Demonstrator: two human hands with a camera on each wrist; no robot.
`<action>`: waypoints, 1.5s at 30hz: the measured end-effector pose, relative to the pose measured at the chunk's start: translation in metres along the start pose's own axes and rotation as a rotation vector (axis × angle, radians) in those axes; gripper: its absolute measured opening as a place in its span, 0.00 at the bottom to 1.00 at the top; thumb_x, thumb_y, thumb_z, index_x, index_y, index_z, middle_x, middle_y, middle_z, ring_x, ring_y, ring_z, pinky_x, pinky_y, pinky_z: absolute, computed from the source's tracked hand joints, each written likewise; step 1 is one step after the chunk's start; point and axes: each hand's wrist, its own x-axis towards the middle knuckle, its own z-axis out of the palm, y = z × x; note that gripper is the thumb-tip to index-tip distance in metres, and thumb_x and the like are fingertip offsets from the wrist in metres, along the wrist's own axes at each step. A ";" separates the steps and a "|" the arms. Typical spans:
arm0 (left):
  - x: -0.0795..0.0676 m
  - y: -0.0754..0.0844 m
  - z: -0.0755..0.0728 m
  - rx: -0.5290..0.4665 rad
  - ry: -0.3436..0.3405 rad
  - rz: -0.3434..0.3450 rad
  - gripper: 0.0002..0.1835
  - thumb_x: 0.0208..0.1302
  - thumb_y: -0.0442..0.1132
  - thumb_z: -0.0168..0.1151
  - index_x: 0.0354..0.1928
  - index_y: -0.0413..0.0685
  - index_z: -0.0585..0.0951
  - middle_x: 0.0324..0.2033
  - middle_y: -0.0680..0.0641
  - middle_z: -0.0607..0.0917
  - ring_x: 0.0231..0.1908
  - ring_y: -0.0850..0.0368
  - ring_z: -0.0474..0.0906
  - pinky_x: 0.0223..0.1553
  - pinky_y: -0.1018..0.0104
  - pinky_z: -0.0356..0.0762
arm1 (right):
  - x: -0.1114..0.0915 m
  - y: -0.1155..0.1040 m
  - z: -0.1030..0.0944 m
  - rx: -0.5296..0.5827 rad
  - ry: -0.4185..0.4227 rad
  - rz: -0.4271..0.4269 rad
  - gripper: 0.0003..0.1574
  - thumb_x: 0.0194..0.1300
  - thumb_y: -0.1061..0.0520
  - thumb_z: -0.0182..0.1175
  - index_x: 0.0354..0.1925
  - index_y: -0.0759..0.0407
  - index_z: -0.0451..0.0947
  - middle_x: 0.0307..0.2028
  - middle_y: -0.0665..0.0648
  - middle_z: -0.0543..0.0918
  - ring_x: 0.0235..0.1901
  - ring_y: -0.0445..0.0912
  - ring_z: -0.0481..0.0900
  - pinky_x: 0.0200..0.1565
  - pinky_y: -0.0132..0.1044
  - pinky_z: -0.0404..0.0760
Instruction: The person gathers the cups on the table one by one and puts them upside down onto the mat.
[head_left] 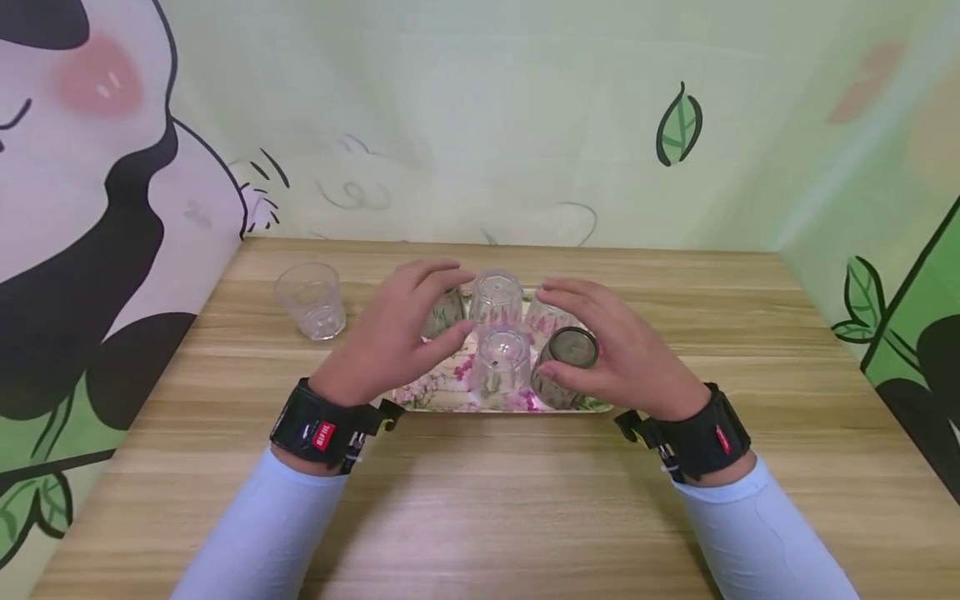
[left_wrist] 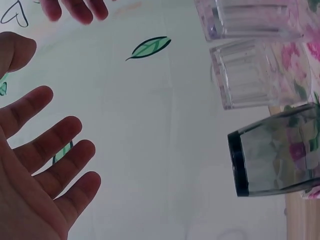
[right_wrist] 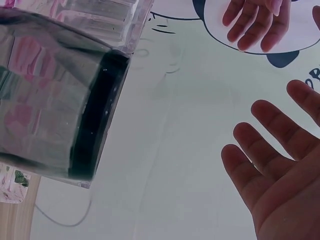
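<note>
Several glasses stand upside down on a flower-patterned tray (head_left: 442,397). Three are clear: a back middle glass (head_left: 497,298), a front middle glass (head_left: 501,367) and a back right glass (head_left: 550,320). A smoky grey glass (head_left: 447,313) stands at the left, partly behind my left hand (head_left: 393,329), whose fingers are spread and relaxed. Another smoky grey glass (head_left: 562,375) is at the front right, overlapped by the thumb of my right hand (head_left: 626,350) in the head view. Both wrist views show bare palms, fingers apart from the glasses and holding nothing.
A clear glass (head_left: 311,302) stands upright on the wooden table (head_left: 487,500), left of the tray. Behind the table hangs a pale backdrop (head_left: 480,125) with painted leaves and a panda.
</note>
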 end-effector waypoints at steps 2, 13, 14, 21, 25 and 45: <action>0.000 -0.002 -0.003 -0.001 0.006 -0.011 0.27 0.67 0.47 0.63 0.65 0.43 0.75 0.63 0.34 0.78 0.64 0.38 0.71 0.66 0.38 0.74 | 0.000 0.001 0.001 -0.001 0.003 -0.003 0.49 0.51 0.51 0.76 0.68 0.59 0.69 0.67 0.69 0.75 0.68 0.59 0.70 0.65 0.66 0.76; -0.002 -0.016 -0.014 0.040 0.074 -0.048 0.26 0.68 0.48 0.62 0.63 0.43 0.77 0.62 0.35 0.79 0.64 0.40 0.73 0.66 0.40 0.75 | -0.002 0.002 0.002 -0.007 0.003 -0.008 0.49 0.51 0.51 0.76 0.68 0.59 0.69 0.67 0.68 0.74 0.68 0.59 0.70 0.65 0.66 0.76; -0.002 -0.017 -0.014 0.043 0.091 -0.046 0.25 0.68 0.47 0.62 0.62 0.43 0.77 0.62 0.35 0.80 0.63 0.40 0.74 0.66 0.39 0.76 | -0.001 0.002 0.002 -0.007 0.003 -0.010 0.49 0.51 0.51 0.76 0.68 0.59 0.69 0.67 0.68 0.74 0.68 0.59 0.70 0.65 0.65 0.76; -0.004 -0.031 -0.019 0.113 0.180 -0.069 0.24 0.65 0.45 0.62 0.61 0.41 0.79 0.59 0.34 0.83 0.60 0.38 0.77 0.63 0.38 0.79 | 0.000 0.003 0.002 -0.010 0.000 -0.019 0.49 0.51 0.51 0.76 0.68 0.59 0.69 0.67 0.68 0.75 0.68 0.59 0.70 0.65 0.65 0.77; -0.006 -0.040 -0.021 0.158 0.155 -0.136 0.27 0.65 0.46 0.62 0.63 0.41 0.77 0.60 0.32 0.81 0.62 0.36 0.75 0.64 0.36 0.76 | 0.000 0.002 0.002 -0.013 0.000 -0.019 0.49 0.51 0.51 0.76 0.69 0.58 0.69 0.67 0.69 0.75 0.68 0.58 0.70 0.65 0.65 0.77; -0.021 -0.078 -0.033 0.234 0.032 -0.426 0.33 0.67 0.51 0.61 0.69 0.41 0.71 0.67 0.28 0.73 0.67 0.30 0.66 0.70 0.27 0.62 | -0.001 0.004 0.004 -0.014 -0.014 -0.014 0.47 0.52 0.52 0.75 0.67 0.59 0.70 0.67 0.67 0.75 0.68 0.58 0.70 0.65 0.64 0.77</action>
